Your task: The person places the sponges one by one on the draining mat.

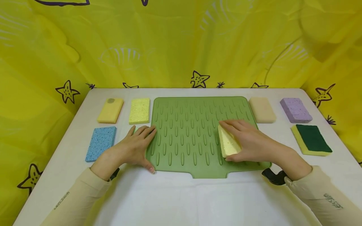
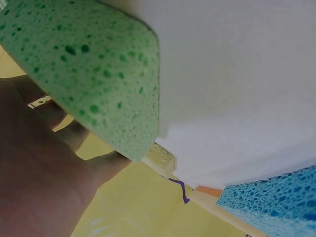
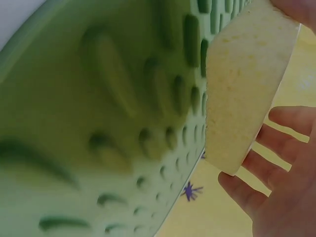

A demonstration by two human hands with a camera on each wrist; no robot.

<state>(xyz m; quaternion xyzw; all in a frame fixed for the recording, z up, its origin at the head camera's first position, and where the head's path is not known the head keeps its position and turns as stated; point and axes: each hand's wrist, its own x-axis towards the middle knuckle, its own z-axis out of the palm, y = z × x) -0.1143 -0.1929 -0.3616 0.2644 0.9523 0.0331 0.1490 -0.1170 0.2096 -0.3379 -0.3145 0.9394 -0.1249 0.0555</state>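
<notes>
My right hand [image 1: 250, 141] grips a pale yellow sponge [image 1: 227, 142] between thumb and fingers, over the right part of a green ridged mat [image 1: 185, 135]. In the right wrist view this sponge [image 3: 247, 89] has one side against the mat, and fingertips lie along its edge. At the mat's left edge, my left hand [image 1: 135, 146] rests with spread fingers on a light green sponge [image 2: 98, 79]. The head view leaves that sponge almost wholly hidden under the hand.
Left of the mat lie a blue sponge [image 1: 101, 143], an orange-yellow sponge [image 1: 111, 111] and a yellow sponge [image 1: 139, 110]. To its right are a beige sponge [image 1: 262, 110], a purple sponge [image 1: 296, 110] and a yellow-and-green scouring sponge [image 1: 312, 139]. A yellow curtain [image 1: 169, 47] hangs behind the white table [image 1: 175, 201].
</notes>
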